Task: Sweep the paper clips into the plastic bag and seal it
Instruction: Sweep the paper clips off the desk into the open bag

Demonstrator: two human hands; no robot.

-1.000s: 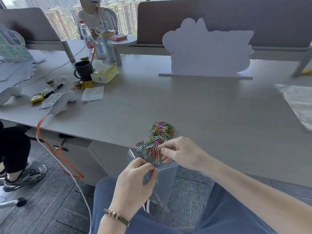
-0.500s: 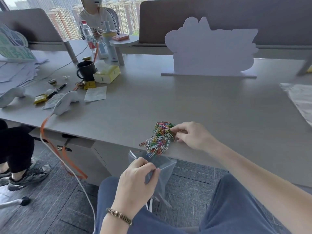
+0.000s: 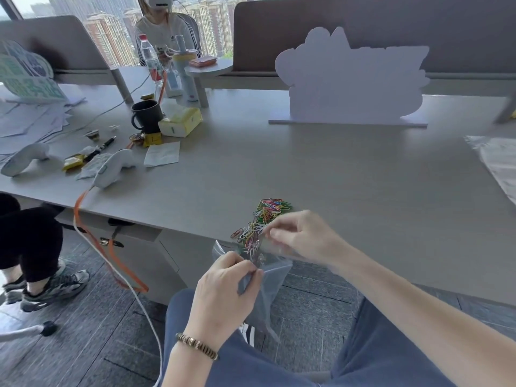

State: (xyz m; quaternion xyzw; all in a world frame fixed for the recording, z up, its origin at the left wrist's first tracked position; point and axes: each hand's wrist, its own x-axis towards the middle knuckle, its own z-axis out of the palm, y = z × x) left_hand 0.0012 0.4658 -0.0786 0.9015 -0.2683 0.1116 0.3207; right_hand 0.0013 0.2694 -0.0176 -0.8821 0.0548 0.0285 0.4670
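A pile of coloured paper clips (image 3: 266, 216) lies on the grey desk (image 3: 349, 177) at its near edge, and several clips hang over that edge. Just below the edge is a clear plastic bag (image 3: 268, 280), mouth up and open, with a few clips dropping into it. My left hand (image 3: 226, 286) pinches the bag's near rim and holds it under the edge. My right hand (image 3: 304, 237) rests on the desk with its fingers curled and loosely apart against the near right side of the pile; it is blurred.
A white cut-out board (image 3: 351, 79) stands at the back of the desk. At the left are a black mug (image 3: 146, 115), a yellow tissue pack (image 3: 181, 122), two white controllers (image 3: 114, 167) and papers. A clear sheet (image 3: 499, 160) lies at the right edge. Another person (image 3: 167, 26) sits beyond.
My right hand has drawn back from the far side of the pile toward the desk edge, dragging clips with it. Clips now spill over the edge into the bag.
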